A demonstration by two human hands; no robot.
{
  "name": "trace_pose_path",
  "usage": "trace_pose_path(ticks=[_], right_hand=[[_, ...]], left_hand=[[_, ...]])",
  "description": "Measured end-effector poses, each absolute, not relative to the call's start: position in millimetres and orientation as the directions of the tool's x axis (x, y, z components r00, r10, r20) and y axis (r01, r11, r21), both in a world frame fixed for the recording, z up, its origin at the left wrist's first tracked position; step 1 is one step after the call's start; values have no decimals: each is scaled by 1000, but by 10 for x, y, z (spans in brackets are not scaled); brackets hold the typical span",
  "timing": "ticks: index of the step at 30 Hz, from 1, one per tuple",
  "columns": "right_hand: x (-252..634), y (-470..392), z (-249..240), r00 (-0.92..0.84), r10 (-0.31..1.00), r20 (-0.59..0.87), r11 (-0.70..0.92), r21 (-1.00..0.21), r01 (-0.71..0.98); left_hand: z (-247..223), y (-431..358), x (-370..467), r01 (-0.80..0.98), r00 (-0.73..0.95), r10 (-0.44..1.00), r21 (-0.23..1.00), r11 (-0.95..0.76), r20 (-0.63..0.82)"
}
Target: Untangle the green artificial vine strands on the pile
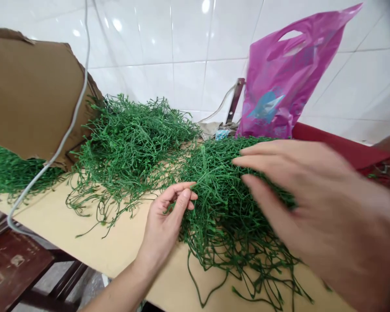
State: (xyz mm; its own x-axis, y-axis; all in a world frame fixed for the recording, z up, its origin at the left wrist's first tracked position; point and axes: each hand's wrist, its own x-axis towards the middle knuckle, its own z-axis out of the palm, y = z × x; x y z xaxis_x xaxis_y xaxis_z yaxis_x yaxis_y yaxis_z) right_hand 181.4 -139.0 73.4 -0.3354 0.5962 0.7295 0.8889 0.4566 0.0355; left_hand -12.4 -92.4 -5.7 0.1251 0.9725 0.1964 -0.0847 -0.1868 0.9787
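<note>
My left hand is at the left edge of a tangled heap of thin green plastic stems, thumb and fingertips pinched on a green stem. Blurred by motion, my right hand hovers over the right side of that heap, thumb and fingers apart, with nothing seen between them. A second green pile lies behind and to the left, with loose stems trailing toward the front of the table.
The pale table runs beneath the piles. Cardboard stands at left behind a hanging grey cable. A pink plastic bag stands at the back right, near red material. A brown stool is lower left.
</note>
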Motion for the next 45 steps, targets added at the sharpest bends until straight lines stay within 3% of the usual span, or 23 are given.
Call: trace_pose_path(ticks=[5,11,15,26,33,45], right_hand=[[1419,-1122,572,-539,647,539,630,21,777],[1511,-974,527,-497,730,470,647,-242,723],[1544,-965,488,-504,728,466,667,-308,679],[1456,-908,270,-451,711,540,599,-129,790],[1415,-910,226,-394,733,555,586,-222,779],[1316,-1017,234,-444,645,622,576,-13,818]], left_hand=[[-60,-924,-127,-39,165,949,963,-265,268],[-50,-932,-144,29,129,959,966,-258,253],[-36,-939,-152,65,149,958,965,-256,244],[-149,-981,-208,112,221,955,967,-228,200],[-121,-956,-206,151,184,962,962,-229,201],[-53,-984,-209,244,118,961,930,-274,251]])
